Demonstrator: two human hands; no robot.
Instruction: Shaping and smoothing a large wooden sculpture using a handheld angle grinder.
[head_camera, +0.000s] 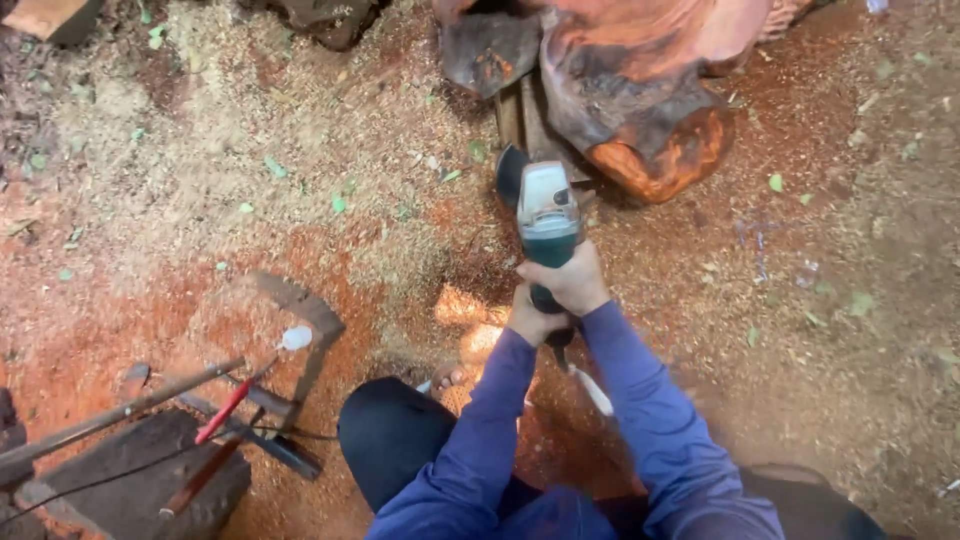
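Observation:
I hold a teal and grey angle grinder (547, 215) with both hands, its disc end pointing away from me toward a large reddish carved wood piece (640, 90). My right hand (575, 280) wraps the grinder's body from the right. Just below and to the left of it, my left hand (530, 322) grips the rear of the handle. Blue sleeves cover both arms. The grinder's cord (590, 388) trails back between my arms. The dark guard (510, 172) sits close to the base of the wood.
Sawdust and red wood dust cover the ground. A dark wood block (140, 480) with metal rods and a red-handled tool (225, 410) lies at lower left. My bare foot (450, 378) shows near my knee. Another wood chunk (325, 20) lies at the top.

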